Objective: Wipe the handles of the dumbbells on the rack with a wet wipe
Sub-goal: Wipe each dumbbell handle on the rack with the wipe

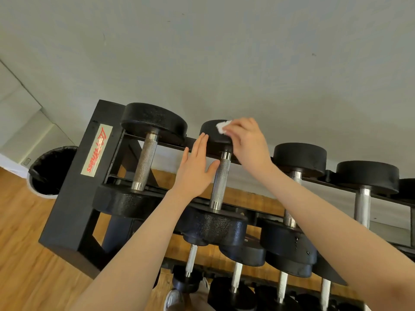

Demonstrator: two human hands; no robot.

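Crumpled white wet wipe (221,126) pinched in right hand (248,142), fingers curled, over the black end of the second black-headed, knurled steel-handled dumbbell (220,182) on the black metal rack (74,198). Left hand (195,169) flat, fingers straight beside the handle. Wipe soft, limp, likely damp; best wrapped round the rough, rigid handle mid-shaft.

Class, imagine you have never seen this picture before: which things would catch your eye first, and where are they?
Two bare forearms reach up from the bottom edge to the rack's top row. The right hand pinches a white wet wipe against the far head of the second dumbbell from the left, while the left hand lies open beside its knurled handle. A red-lettered label marks the rack's end panel at left.
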